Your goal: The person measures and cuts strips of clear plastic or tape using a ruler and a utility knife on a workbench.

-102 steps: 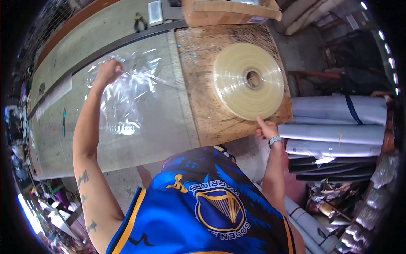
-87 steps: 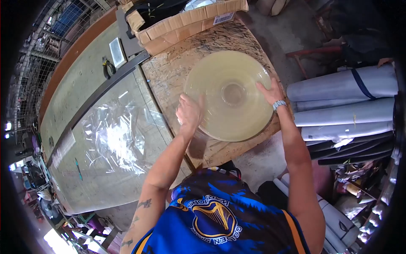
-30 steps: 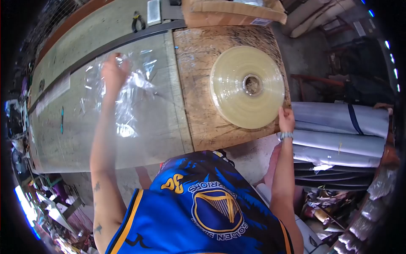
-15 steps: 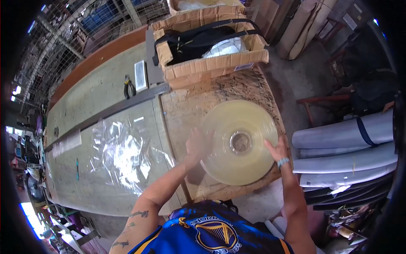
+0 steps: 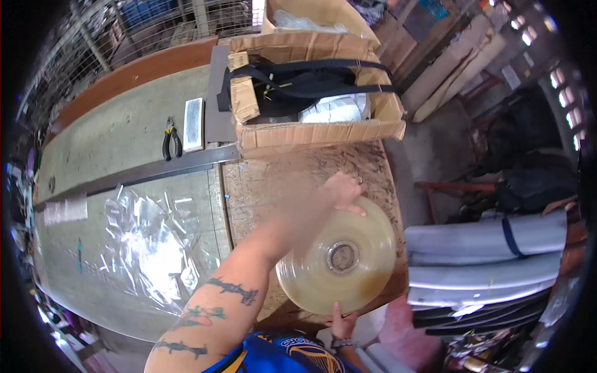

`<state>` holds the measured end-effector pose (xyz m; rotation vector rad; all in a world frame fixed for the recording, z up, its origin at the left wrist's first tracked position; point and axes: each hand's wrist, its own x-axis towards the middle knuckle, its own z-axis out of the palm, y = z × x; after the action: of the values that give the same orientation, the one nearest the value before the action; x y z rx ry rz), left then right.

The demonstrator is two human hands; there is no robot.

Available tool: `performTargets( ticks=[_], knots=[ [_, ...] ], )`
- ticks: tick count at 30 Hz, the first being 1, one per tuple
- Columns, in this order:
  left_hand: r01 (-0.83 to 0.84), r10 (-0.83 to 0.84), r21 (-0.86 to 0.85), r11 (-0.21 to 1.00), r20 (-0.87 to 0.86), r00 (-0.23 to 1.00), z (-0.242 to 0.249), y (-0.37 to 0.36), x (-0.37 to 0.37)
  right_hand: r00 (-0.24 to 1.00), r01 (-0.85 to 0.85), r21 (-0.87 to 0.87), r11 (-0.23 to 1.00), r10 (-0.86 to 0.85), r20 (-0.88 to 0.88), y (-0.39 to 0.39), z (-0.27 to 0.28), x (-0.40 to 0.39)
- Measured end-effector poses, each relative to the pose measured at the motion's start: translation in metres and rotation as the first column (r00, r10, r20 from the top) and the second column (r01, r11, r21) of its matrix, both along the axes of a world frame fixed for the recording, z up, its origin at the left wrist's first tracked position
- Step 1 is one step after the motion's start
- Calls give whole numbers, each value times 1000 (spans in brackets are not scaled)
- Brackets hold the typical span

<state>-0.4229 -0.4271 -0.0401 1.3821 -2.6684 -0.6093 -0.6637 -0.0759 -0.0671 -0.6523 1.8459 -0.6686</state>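
A wide, flat roll of clear yellowish plastic film (image 5: 305, 280) lies on its side on the wooden board, its round core hole facing up. My left hand (image 5: 345, 191) reaches across and grips the far rim, the thumb lying along the roll's edge. At the near rim is my right hand (image 5: 342, 324), its thumb on top of the edge and its other fingers partly hidden below. Left of the roll, a crumpled heap of clear plastic pieces (image 5: 152, 245) rests on the table.
Behind the roll stands a cardboard box (image 5: 323, 133) with black straps and a white bundle inside. Pliers (image 5: 171, 140) and a pale rectangular block (image 5: 194, 124) lie beside a long metal bar (image 5: 137, 177). Grey wrapped rolls (image 5: 485, 248) are stacked at right.
My left hand has gone from the roll's left side to its far rim. My right hand has gone from the right side to the near rim. The view has shifted.
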Motion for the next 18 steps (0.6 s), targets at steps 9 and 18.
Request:
performTargets(
  ticks=[9, 18],
  knots=[
    [-598, 608, 109, 794, -130, 783, 24, 268, 88, 981, -138, -163, 977, 112, -158, 4, -53, -20],
    [-387, 386, 53, 921, -269, 882, -15, 397, 154, 985, -88, -60, 994, 78, -155, -6, -32, -5]
  ],
)
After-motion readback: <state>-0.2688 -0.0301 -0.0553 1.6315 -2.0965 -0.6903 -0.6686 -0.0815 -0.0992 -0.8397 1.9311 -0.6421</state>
